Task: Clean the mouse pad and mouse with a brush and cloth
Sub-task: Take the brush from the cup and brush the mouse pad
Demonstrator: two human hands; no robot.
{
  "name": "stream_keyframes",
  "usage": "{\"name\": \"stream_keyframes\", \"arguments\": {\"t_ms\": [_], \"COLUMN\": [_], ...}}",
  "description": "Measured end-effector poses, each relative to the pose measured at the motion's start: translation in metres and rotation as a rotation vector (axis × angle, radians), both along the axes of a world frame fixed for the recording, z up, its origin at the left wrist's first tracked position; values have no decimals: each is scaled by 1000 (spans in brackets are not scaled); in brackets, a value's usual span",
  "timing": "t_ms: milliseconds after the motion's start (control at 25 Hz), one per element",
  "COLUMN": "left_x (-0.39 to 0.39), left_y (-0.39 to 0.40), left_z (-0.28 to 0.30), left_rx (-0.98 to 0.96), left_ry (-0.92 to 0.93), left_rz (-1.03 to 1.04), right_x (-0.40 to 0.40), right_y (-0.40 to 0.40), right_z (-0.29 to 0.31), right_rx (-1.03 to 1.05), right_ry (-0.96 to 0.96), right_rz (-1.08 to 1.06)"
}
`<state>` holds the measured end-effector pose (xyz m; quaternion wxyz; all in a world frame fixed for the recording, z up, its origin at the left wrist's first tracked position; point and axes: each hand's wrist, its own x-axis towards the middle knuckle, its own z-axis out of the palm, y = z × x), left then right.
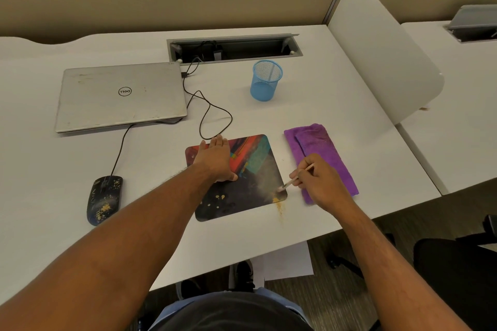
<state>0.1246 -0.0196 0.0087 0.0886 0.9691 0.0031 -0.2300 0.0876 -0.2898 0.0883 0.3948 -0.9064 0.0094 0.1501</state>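
**Crumbs Brushed Off the Mouse Pad's Corner**

The mouse pad was seen lying flat on the white worktop, near its front edge, with yellow specks scattered over its dark lower half. It was pinned down by the left hand, which was laid flat and unclenched on the pad's upper left part, fingers straight. A thin brush was pinched in the right hand, its bristles set on the pad's lower right corner. A small trail of yellowish powder was visible on the worktop just beyond that corner.

The brushing of the pad was judged to be the step in hand, and only partly done, since specks were left near the pad's lower middle. The next stroke would need to be started further left and drawn toward the same corner.

The mouse, flecked with the same yellow, was lying well to the left, untouched. The folded purple cloth was lying just right of the pad, partly under the right hand. A closed laptop and a blue mesh cup were standing further back.
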Motion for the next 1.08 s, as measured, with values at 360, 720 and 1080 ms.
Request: {"name": "stream_keyframes", "arguments": {"t_ms": [360,720,1080], "left_x": [1,1,0], "left_y": [0,0,0], "left_z": [-1,2,3], "left_rx": [4,-2,-4], "left_ry": [7,9,-2], "left_rz": [-4,-9,-18], "right_x": [-5,-8,-22], "right_y": [2,5,14], "right_z": [-2,-4,-5], "right_rx": [-15,-218,-180], "right_ry": [-34,-27,9], "right_rz": [-2,152,242]}}
